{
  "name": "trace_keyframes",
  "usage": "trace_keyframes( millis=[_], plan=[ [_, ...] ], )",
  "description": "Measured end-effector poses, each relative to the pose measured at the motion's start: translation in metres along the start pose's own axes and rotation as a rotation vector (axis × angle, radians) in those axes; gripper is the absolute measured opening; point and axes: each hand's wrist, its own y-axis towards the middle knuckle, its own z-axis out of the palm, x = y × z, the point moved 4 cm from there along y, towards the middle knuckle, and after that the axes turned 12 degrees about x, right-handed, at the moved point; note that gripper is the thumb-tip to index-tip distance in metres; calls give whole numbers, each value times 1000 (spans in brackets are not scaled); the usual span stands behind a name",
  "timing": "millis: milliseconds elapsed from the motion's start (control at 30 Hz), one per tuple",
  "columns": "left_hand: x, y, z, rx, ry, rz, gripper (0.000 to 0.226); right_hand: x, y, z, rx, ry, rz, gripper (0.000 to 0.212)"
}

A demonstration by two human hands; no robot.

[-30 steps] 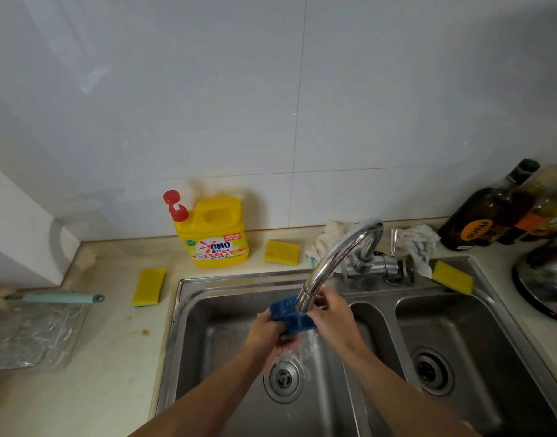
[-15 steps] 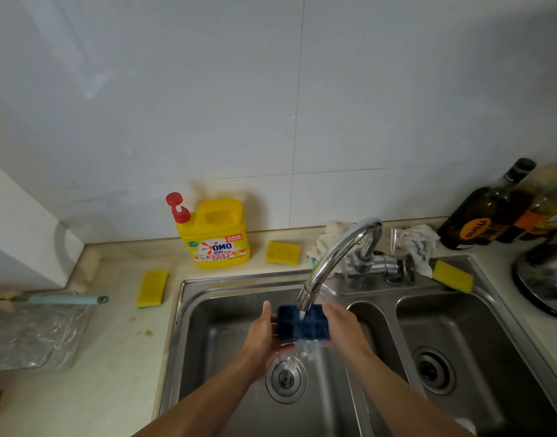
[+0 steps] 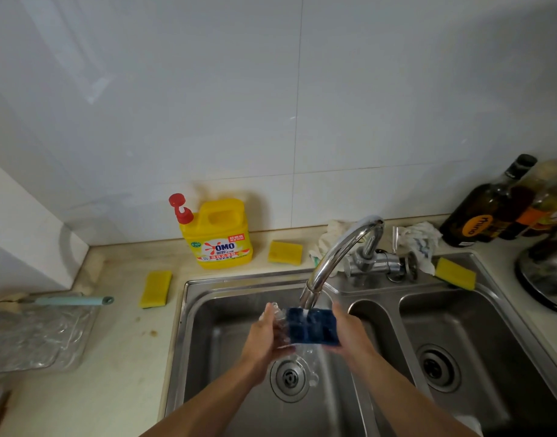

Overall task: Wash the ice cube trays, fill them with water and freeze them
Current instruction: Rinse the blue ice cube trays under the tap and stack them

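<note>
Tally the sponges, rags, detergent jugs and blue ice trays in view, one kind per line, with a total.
Sponges: 3
Rags: 2
Detergent jug: 1
Blue ice tray: 1
Total: 7

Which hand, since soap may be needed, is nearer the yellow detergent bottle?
Left. The left hand holds the blue tray, down-right of the detergent bottle; the right hand holds its far side, farther off.
</note>
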Motion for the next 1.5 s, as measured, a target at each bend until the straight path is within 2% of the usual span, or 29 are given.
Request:
trace_keyframes(
  millis=[67, 167, 300, 400, 467, 600, 667, 733, 800, 867, 967, 1067, 1167, 1267, 1333, 1433, 1500],
  plan=[
    [-3, 1, 0, -34, -27, 9, 60, -1, 0, 6, 59, -123, -14, 38],
    [-9, 3, -6, -117, -45, 41, 56, -3, 1, 14, 141, -77, -16, 38],
    [-10, 6, 2, 0, 21, 19, 64, 0, 0, -2, -3, 0, 39, 33],
    [-14, 8, -3, -113, -26, 22, 58, 1, 1, 9, 69, -114, -23, 31],
    [-15, 9, -6, -143, -43, 32, 53, 4, 2, 11, 85, -87, -51, 30],
    [-8, 11, 3, -37, -35, -45, 59, 9, 2, -5, -90, -30, 13, 35],
    [-11, 11, 2, -64, -35, -28, 60, 10, 3, 2, -12, -151, -36, 38],
    [-16, 13, -4, -151, -59, 5, 52, 10, 1, 12, 70, -139, -64, 35],
    [-19, 12, -3, -155, -58, 9, 45, 12, 0, 7, 46, -52, -46, 32],
    [-18, 12, 3, -97, -25, -28, 47, 11, 2, 1, -34, 3, -14, 36],
    [-19, 11, 3, -134, -45, -48, 47, 13, 2, 10, 30, -160, -77, 42],
    [-11, 8, 1, -174, -62, -62, 43, 12, 1, 11, 54, -120, -68, 38],
    [2, 10, 9, -62, -98, -103, 55, 12, 3, -3, -57, -65, -24, 41],
    [-2, 14, 3, -99, -218, -123, 63, 11, 2, 9, 77, -249, -83, 38],
    [-5, 15, -1, -151, -215, -104, 63, 11, 2, 14, 125, -219, -107, 39],
    [-3, 16, 9, -10, -199, -99, 74, 19, 1, -4, -49, -127, -78, 39],
    [-6, 17, 9, -17, -252, -92, 75, 17, 1, -7, -52, -105, -52, 38]
  ],
)
